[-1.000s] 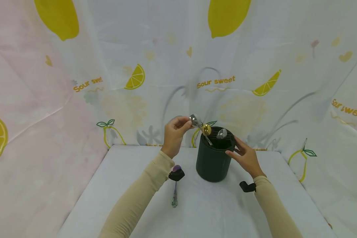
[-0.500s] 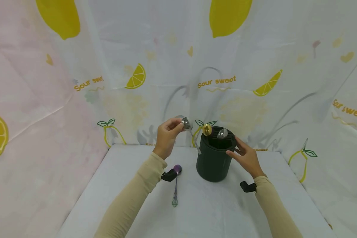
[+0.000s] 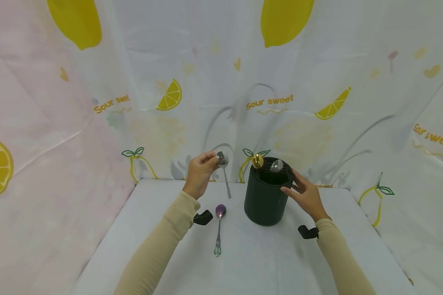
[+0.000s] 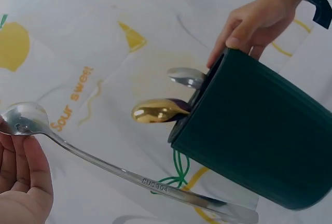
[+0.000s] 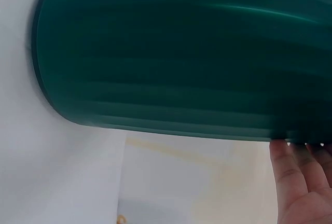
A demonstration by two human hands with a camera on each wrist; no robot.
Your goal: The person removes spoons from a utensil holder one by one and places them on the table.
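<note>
My left hand (image 3: 199, 173) pinches a silver spoon (image 3: 226, 182) by its bowl. Its long handle hangs down, apart from the dark green utensil holder (image 3: 264, 205); in the left wrist view "CUS304" reads on the spoon handle (image 4: 122, 172). The holder stands upright on the table, and my right hand (image 3: 305, 194) grips its right side near the rim, thumb in front. A gold spoon (image 3: 257, 161) and another silver spoon (image 3: 276, 166) poke out of the holder, bowls up, handles hidden inside. Seen from the right wrist, fingertips (image 5: 280, 149) touch the green wall.
A purple spoon (image 3: 218, 229) with an ornate greenish handle end lies on the white tablecloth (image 3: 258, 266), left of the holder. Behind the table hangs a lemon-print cloth (image 3: 214, 82). Each wrist wears a black camera mount (image 3: 203, 218).
My left hand has drawn the silver spoon out of the holder and moved it left and slightly down; the handle now hangs more upright. My right hand and the holder have stayed put.
</note>
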